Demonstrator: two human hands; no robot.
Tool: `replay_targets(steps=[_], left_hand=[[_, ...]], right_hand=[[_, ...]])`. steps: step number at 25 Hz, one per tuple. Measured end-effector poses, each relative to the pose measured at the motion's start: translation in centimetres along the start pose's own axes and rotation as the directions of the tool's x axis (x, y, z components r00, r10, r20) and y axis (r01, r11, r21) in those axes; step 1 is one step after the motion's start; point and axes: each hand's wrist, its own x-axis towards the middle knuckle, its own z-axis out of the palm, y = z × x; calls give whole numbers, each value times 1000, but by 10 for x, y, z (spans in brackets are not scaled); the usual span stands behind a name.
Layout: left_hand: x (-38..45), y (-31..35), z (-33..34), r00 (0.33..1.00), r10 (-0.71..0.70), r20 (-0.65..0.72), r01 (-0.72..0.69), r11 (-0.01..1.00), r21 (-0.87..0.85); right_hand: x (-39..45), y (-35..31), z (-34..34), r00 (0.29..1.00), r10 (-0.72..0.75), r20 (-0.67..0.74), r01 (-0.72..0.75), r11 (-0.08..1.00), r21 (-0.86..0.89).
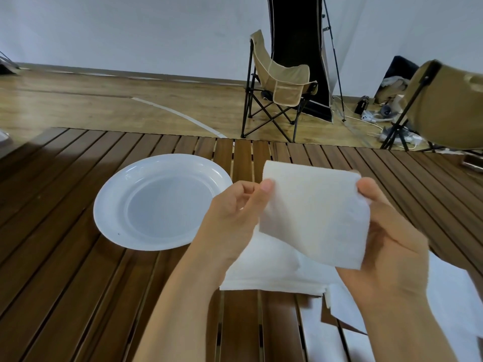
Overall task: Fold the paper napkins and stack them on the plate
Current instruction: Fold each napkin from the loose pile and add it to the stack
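A white paper napkin [313,215], folded to a rough square, is held up above the table between both hands. My left hand [232,220] pinches its left edge with the thumb on top. My right hand [392,241] grips its right edge and cups it from below. An empty white plate [112,218] sits on the slatted wooden table to the left of the hands. Under the hands lies a pile of unfolded white napkins [271,267], and more loose sheets [449,296] spread toward the lower right.
The brown slatted table [65,283] fills the foreground. Beyond its far edge stand a beige folding chair [279,84] and a black stand. A second beige chair [444,105] and cables on the floor are at the right.
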Motion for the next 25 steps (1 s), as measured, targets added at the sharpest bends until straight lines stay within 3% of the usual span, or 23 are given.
replay_targets(steps=[2, 5, 8, 9, 11, 13, 19, 25], left_hand=[[-1, 3, -1, 999, 47, -14, -48, 998, -40], [-3, 4, -6, 989, 46, -139, -57, 996, -74], [-3, -1, -9, 943, 9, -333, 17, 997, 75], [-3, -3, -10, 924, -13, -383, 66, 990, 127], [-1, -10, -11, 903, -42, -427, 127, 976, 174], [0, -16, -12, 900, -47, -433, 156, 963, 219], [5, -27, -14, 884, -16, -468, 180, 934, 308], [6, -29, -12, 895, 70, -440, 106, 926, 363]], right_hand=[[2, 1, -3, 998, 38, -44, -40, 998, -52], [11, 8, -3, 992, 127, -20, -128, 968, -216], [18, 19, -5, 987, 161, 9, -152, 952, -264], [19, 25, -7, 992, 128, -9, -121, 916, -382], [19, 35, -11, 998, -1, -63, -43, 718, -695], [19, 43, -12, 991, -112, -69, 7, 567, -824], [24, 60, -13, 953, -291, -85, 93, 547, -832], [28, 67, -19, 965, -254, -60, 65, 456, -888]])
